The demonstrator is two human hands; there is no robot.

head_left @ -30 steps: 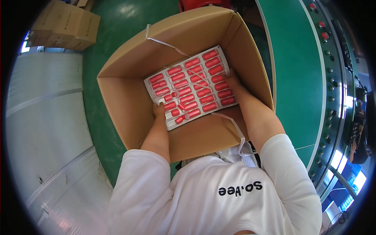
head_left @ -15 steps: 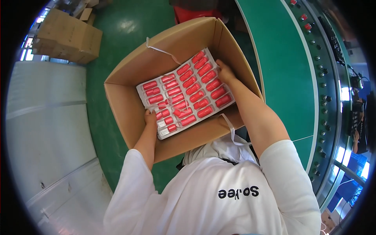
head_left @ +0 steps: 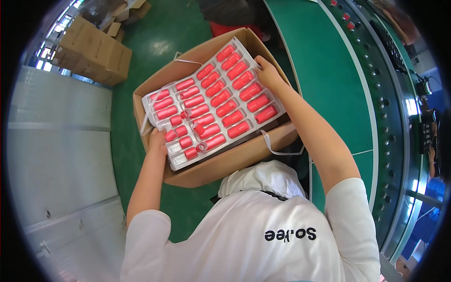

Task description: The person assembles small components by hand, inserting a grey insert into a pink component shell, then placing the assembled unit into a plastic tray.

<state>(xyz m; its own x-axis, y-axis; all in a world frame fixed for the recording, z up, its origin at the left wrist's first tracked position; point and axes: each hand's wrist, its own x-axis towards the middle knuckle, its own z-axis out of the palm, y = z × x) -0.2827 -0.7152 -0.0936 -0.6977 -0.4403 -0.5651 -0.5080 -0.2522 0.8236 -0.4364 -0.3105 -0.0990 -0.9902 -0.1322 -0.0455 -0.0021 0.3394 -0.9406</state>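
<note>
Tray: one pale plastic sheet (head_left: pixel 178 160), seen in the head view, the only view, at the mouth of one brown carton (head_left: pixel 211 172), slanted and covering most of that mouth.
Red cylinders: four columns of pockets; the two right-hand columns hold seven red cylinders (head_left: pixel 267 114) each. In the two left-hand columns several pieces are short or askew, so I cannot give an exact total.
Straps: three pale lengths show at the carton, one at the far rim, one at the left, one looping over the near right rim (head_left: pixel 267 141).
Left hand: one hand (head_left: pixel 158 141) at the tray's left edge, fingers closed on it with the thumb on top; the fingertips beneath are hidden. The forearm rises from the lower left, elbow bent.
Right hand: one hand (head_left: pixel 267 74) at the far right edge, fingers gripping it, those beneath hidden. The forearm slants up and inward, reaching farther forward than the left.
Table: one green top (head_left: pixel 329 117) to the right of the carton.
</note>
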